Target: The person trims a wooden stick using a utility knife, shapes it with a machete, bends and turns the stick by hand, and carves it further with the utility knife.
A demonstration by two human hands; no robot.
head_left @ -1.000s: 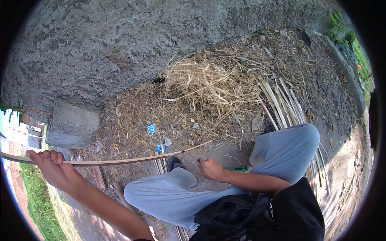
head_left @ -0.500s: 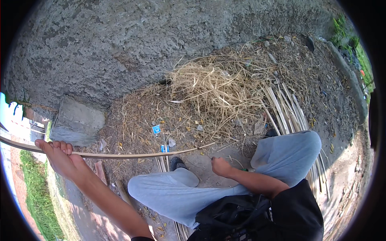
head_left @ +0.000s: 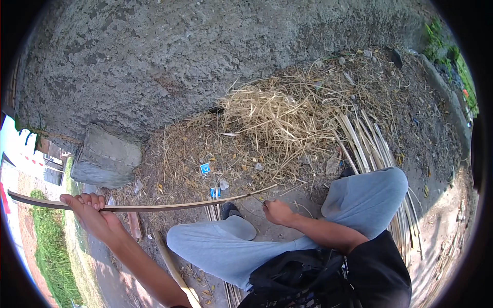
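Observation:
My left hand (head_left: 90, 208) is wrapped round a long, slightly curved split-cane strip (head_left: 169, 208), dark on one face and pale on the other. The strip runs from the far left across in front of my knees, its thin right end lying over the ground litter. Close to that thin end, my right hand (head_left: 277, 211) is closed in a fist between my knees. A thin dark piece shows by its fingers, but what it grips is mostly hidden. A heap of pale shavings (head_left: 272, 115) lies ahead.
A rough grey wall (head_left: 205, 51) rises beyond the heap. At left stands a concrete block (head_left: 108, 156). Bundles of pale strips lie beside my right leg (head_left: 359, 138) and under my left leg (head_left: 231, 292). Small blue packets (head_left: 205, 168) and dry leaves litter the ground.
My left hand and the strip have shifted slightly right and down, and the strip's left end has come into view. My right hand has moved slightly left, still closed.

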